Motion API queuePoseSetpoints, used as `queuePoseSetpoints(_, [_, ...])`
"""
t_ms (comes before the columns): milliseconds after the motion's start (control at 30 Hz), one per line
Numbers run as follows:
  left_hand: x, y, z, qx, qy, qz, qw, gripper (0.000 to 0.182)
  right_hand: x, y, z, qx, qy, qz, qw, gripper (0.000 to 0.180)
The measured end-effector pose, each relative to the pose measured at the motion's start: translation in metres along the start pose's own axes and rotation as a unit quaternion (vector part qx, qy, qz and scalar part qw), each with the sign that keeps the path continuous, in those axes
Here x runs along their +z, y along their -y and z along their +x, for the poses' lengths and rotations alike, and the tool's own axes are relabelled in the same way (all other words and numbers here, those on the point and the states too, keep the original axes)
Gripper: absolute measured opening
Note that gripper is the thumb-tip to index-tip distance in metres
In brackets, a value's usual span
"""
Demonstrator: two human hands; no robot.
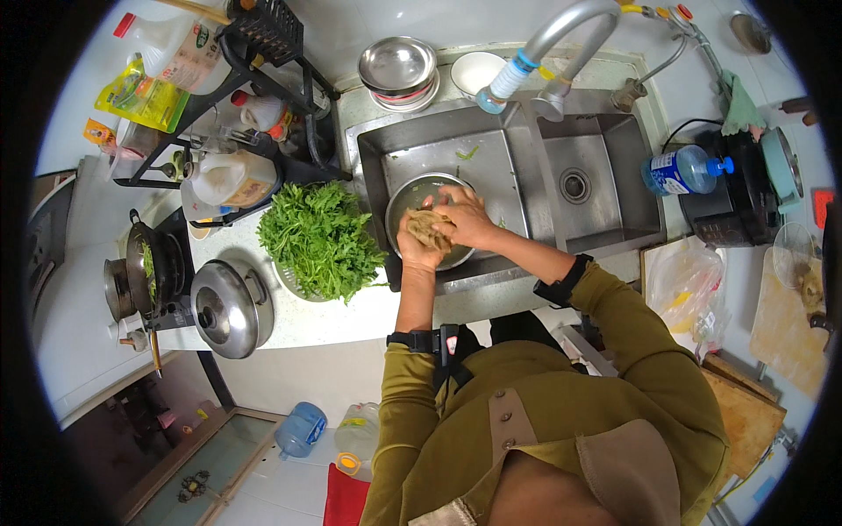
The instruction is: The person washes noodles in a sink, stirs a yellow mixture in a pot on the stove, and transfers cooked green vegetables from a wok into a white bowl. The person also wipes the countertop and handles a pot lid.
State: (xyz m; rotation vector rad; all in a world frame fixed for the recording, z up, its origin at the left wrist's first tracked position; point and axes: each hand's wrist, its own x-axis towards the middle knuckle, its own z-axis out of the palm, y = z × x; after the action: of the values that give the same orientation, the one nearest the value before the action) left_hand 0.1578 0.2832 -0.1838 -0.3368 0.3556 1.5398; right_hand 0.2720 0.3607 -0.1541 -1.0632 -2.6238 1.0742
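Note:
Over a round metal bowl (pixel 464 262) in the larger basin of a steel sink (pixel 490 154), both hands hold a crumpled brownish cloth (pixel 426 229). My left hand (pixel 418 253) cups it from below and the left; my right hand (pixel 468 220) presses on it from the right with bent fingers. The bowl holds water or another liquid, partly hidden by the hands. Green leaf scraps (pixel 468 154) lie on the basin floor. Left of the sink, a heap of leafy greens (pixel 320 240) fills a pale colander (pixel 289 281).
A curved faucet (pixel 572 20) reaches over the sink's back edge. Stacked metal bowls (pixel 397 64) and a white bowl (pixel 477 73) stand behind it. A lidded steel pot (pixel 227 309), a wok (pixel 146 263) and a black rack (pixel 230 85) with bottles are at left. A plastic bottle (pixel 681 169) lies right.

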Motion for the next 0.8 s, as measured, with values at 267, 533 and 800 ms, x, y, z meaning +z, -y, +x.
queuePoseSetpoints(267, [0.016, 0.020, 0.016, 0.014, -0.170, 0.206, 0.964, 0.017, -0.059, 0.005, -0.022, 0.093, -0.112, -0.057, 0.988, 0.073])
queuePoseSetpoints(533, [0.039, 0.030, 0.039, 0.051, -0.260, 0.254, 0.930, 0.023, -0.072, -0.027, -0.066, 0.153, -0.071, 0.085, 0.982, 0.067])
queuePoseSetpoints(800, [0.063, 0.038, 0.036, 0.061, -0.361, 0.287, 0.885, 0.039, -0.051, -0.026, -0.082, 0.156, -0.071, 0.205, 0.964, 0.055])
